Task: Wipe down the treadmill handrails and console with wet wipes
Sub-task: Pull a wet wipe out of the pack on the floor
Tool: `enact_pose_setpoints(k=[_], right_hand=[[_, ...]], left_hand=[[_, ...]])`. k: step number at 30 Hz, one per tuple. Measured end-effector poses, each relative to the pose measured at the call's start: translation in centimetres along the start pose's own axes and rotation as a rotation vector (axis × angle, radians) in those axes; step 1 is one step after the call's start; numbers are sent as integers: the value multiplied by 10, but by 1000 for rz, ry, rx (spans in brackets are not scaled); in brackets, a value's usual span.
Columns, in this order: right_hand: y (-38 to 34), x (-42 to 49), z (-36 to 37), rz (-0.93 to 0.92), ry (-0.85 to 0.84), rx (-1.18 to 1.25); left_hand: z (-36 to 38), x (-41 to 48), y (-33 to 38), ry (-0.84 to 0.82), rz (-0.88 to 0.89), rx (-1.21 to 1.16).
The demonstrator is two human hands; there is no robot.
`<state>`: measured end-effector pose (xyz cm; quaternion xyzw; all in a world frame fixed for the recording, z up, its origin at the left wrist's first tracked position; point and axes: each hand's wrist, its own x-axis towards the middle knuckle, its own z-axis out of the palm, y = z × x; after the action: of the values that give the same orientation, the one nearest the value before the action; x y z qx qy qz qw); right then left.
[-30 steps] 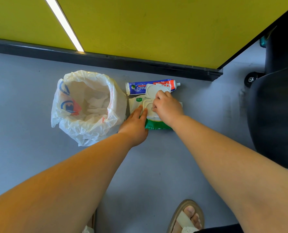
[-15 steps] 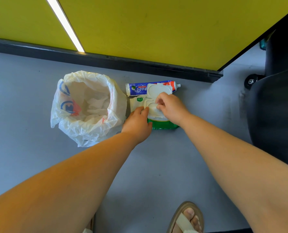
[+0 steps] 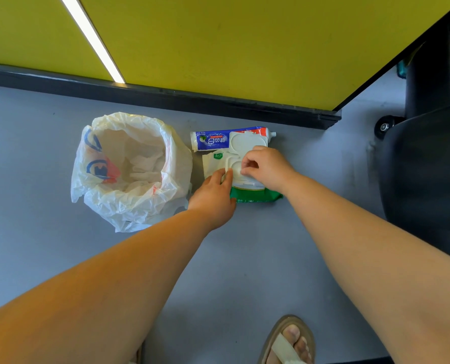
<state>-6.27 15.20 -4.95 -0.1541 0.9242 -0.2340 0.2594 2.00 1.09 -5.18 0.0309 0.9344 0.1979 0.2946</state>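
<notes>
A green and white wet wipe pack point(image 3: 255, 197) lies flat on the grey floor, and its white flip lid point(image 3: 247, 141) stands open toward the wall. My left hand point(image 3: 213, 198) presses on the pack's left side with straight fingers and holds it down. My right hand point(image 3: 267, 166) is over the pack's opening, thumb and fingers pinched together on a bit of white wipe there. The black body of the treadmill point(image 3: 426, 166) fills the right edge; its handrails and console are out of view.
A white plastic bag point(image 3: 129, 169) holding crumpled tissues stands open just left of the pack. A blue toothpaste tube point(image 3: 210, 140) lies behind the pack, along the dark baseboard of the yellow wall point(image 3: 218, 48). My sandalled foot point(image 3: 289, 342) is at the bottom.
The lid has swung fully open toward the wall. My right hand has moved from the lid to the pack's opening and pinches there. My left hand still presses on the pack.
</notes>
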Motion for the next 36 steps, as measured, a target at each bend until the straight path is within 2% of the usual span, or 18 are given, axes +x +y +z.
enact_pose_setpoints(k=[4,6,9,12,13,15,18,20,22,26,27,28,29,33,34,36], right_hand=[[9,-8,-15,106,-36,378],[13,-12,-17,194,-33,476],[11,-12,-15,207,2,372],[0,-8,-11,88,47,54],[-2,-7,-11,56,51,21],[1,-7,-10,94,49,252],[15,-14,-14,248,46,951],[23,-18,-13,315,107,1130],[22,-18,-15,338,172,1038],[12,-14,-17,248,15,402],[9,-13,-17,211,14,286],[7,-13,-16,194,30,272],[7,-14,-16,200,36,360],[16,-22,-29,327,9,1115],[19,-23,-33,351,19,1195],[23,-23,-37,398,45,1205]], left_hand=[[0,-2,0,10,-24,6],[-1,-1,2,15,-17,5],[-1,0,5,9,4,10],[-1,1,3,0,5,34],[-1,1,3,-5,3,39],[-1,2,2,-10,-4,38],[-1,3,4,-11,-11,22],[-2,4,6,-21,-6,-10],[-4,6,9,5,-26,-94],[-11,14,16,121,-55,-224],[-11,17,16,114,-42,-214],[-12,19,16,94,-31,-185],[-11,20,16,68,-22,-142],[-6,19,10,-40,-20,-9],[-6,19,10,-48,-27,-8],[-8,19,11,-9,-50,-105]])
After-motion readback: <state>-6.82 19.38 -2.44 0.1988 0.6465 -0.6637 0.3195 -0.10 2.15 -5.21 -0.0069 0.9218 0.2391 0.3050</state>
